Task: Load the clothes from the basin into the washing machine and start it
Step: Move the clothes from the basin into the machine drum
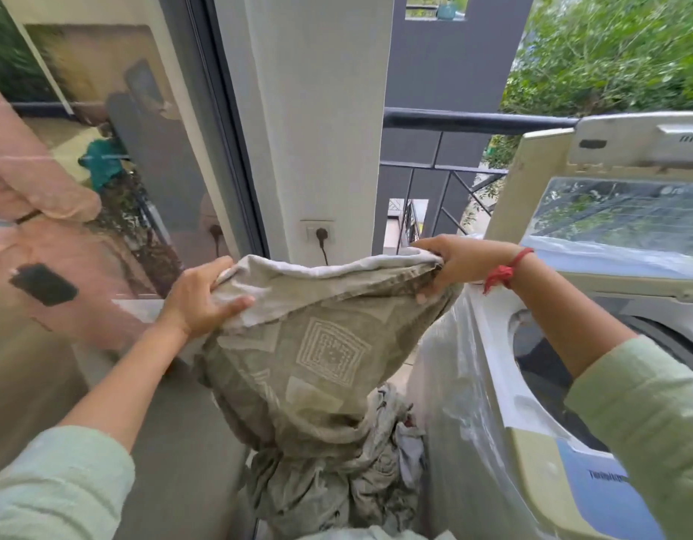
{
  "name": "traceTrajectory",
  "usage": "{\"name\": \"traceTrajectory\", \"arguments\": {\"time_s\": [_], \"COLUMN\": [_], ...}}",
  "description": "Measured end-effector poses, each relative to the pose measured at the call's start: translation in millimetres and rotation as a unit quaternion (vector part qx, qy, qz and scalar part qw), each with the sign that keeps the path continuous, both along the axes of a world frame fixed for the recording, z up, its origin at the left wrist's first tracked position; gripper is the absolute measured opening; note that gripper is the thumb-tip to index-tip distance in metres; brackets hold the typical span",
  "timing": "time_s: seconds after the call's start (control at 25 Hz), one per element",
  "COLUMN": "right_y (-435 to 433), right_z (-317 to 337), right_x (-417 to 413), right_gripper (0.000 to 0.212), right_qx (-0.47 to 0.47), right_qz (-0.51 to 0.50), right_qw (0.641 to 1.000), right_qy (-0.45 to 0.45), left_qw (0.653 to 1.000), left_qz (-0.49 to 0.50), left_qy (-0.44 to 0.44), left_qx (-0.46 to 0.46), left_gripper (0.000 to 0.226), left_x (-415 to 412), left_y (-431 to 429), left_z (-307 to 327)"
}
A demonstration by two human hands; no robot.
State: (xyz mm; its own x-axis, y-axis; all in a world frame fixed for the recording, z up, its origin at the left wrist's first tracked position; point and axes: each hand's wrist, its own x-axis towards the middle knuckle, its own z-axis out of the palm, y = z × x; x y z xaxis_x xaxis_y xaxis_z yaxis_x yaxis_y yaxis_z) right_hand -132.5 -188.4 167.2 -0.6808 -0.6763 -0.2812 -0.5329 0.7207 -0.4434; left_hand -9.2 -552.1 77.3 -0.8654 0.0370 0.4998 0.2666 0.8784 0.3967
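Observation:
A large olive-green patterned cloth [310,368] hangs stretched between my two hands. My left hand [199,302] grips its left top edge and my right hand [458,263] grips its right top edge, next to the machine's side. The cloth's lower end trails into a heap of more clothes [360,485] at the bottom centre; the basin under them is hidden. The top-loading washing machine [539,442] stands to the right, wrapped in clear plastic. Its lid [613,228] is raised and the drum opening [539,360] shows behind my right forearm.
A white pillar with a wall socket and a plugged-in cable [319,233] stands straight ahead. A glass sliding door [115,181] fills the left side. A dark balcony railing [465,120] runs behind the machine, with trees beyond it.

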Motion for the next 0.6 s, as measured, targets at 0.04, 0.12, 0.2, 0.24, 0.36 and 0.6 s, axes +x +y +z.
{"name": "traceTrajectory", "arguments": {"time_s": [0.04,0.12,0.2,0.24,0.36,0.6], "right_y": [7.8,14.9,16.4,17.4,30.4,69.0], "right_z": [0.1,-6.5,-4.5,2.1,53.4,113.8], "right_x": [-6.8,-11.6,-13.8,-15.1,-11.1,-13.5], "right_gripper": [0.038,0.023,0.016,0.015,0.021,0.025], "right_qx": [0.067,0.103,-0.034,-0.135,-0.449,-0.499], "right_qz": [0.002,-0.039,-0.115,-0.158,-0.242,-0.3], "right_qw": [0.997,0.988,0.983,0.965,0.824,0.73], "right_qy": [0.043,0.109,0.139,0.158,0.246,0.358], "left_qw": [0.994,0.987,0.997,0.997,0.971,0.957], "left_qz": [-0.019,-0.028,0.004,0.026,0.044,0.099], "left_qy": [-0.001,0.002,0.033,0.067,0.225,0.271], "left_qx": [-0.107,-0.156,-0.068,-0.027,0.064,-0.014], "left_gripper": [0.038,0.042,0.04,0.039,0.017,0.027], "left_x": [-4.5,-14.3,-27.7,-38.1,-67.0,-117.6], "left_y": [-2.6,-3.5,5.4,11.2,42.1,97.7], "left_z": [8.3,17.7,37.9,54.8,144.4,229.7]}}
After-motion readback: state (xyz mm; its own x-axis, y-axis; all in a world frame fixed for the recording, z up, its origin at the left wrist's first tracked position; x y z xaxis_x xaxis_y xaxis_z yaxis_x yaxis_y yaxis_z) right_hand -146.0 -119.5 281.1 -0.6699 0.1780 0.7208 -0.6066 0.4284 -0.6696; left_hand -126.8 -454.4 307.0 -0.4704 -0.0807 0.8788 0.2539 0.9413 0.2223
